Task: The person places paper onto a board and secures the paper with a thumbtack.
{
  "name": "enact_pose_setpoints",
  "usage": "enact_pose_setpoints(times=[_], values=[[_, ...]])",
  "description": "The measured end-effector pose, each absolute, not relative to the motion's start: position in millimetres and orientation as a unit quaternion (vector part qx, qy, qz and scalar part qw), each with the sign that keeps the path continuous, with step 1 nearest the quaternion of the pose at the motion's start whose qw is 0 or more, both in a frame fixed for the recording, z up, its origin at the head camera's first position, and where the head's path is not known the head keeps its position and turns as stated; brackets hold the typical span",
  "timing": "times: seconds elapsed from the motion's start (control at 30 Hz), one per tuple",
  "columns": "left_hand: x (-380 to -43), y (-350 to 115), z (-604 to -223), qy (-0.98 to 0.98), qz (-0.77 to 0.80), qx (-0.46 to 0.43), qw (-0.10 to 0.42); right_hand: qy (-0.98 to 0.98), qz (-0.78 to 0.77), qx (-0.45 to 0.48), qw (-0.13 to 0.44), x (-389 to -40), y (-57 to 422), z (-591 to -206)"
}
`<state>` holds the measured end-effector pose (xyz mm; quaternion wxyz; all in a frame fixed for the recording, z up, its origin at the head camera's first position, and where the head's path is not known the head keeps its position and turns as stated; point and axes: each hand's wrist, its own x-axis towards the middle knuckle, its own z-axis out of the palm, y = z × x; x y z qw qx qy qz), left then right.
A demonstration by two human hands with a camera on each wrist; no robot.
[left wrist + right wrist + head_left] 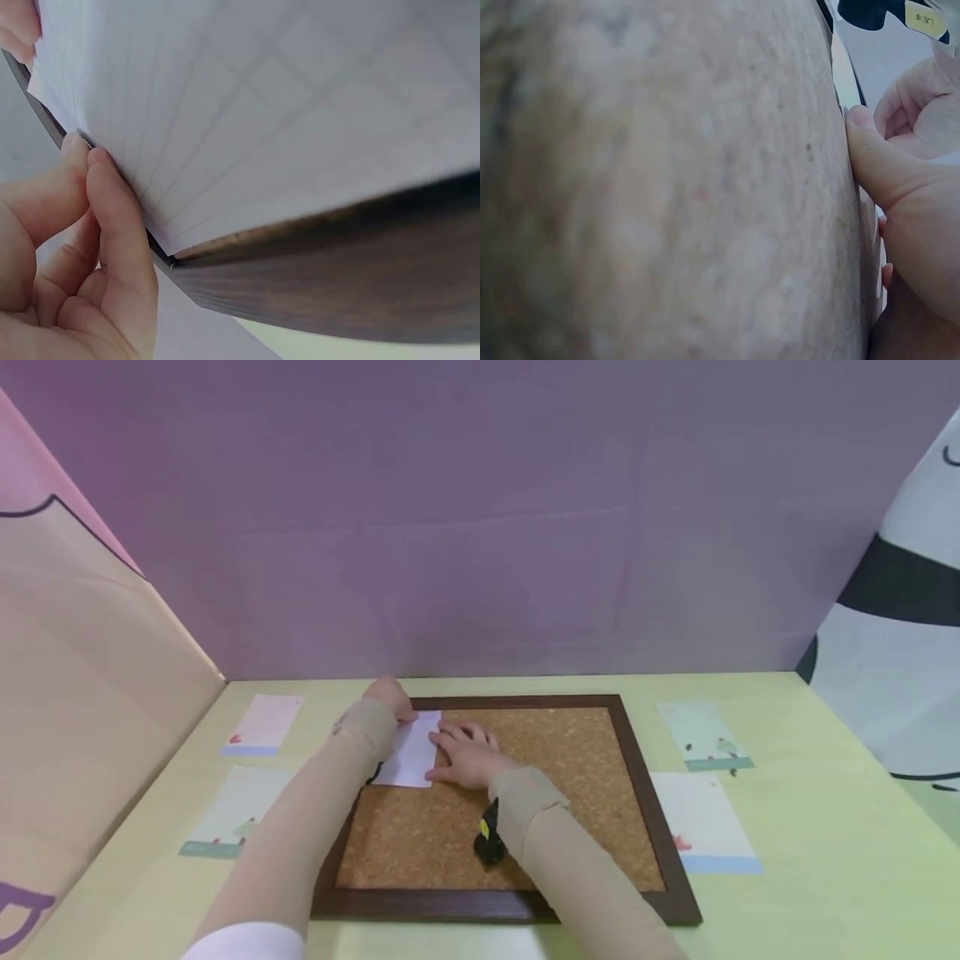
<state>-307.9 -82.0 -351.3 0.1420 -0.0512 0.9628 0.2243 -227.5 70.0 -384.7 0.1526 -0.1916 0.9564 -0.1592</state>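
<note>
A lined sheet of paper (416, 750) lies on the upper left of a cork board (555, 777) with a dark brown frame. My left hand (390, 696) is at the sheet's far edge. In the left wrist view, the left hand (82, 247) pinches a tiny thing between thumb and index finger against the paper (247, 97); its kind is hidden. My right hand (468, 758) rests with spread fingers on the paper's right edge. In the right wrist view, the right hand's thumb (877, 161) touches the board's surface, and the cork (667, 172) fills most of the picture.
Printed note sheets lie on the pale table (825, 860): a pink one (264, 722) and a green one (232, 806) at left, a green one (701, 731) and a white-and-blue one (705, 818) at right. Small dark bits (733, 772) lie near the right sheets. A purple cloth (487, 527) hangs behind.
</note>
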Motion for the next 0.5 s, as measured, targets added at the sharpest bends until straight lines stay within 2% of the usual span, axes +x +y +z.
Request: enact_pose_setpoints(times=[0.27,0.5], values=[[-312,-80,-354,0.979,0.162,-0.006,0.124,0.958,-0.151,-0.191,0.150,-229,70,-385],[-293,-89,-344,0.967,0.210,-0.035,0.143,0.957,-0.151,-0.192,0.154,-226,68,-382]])
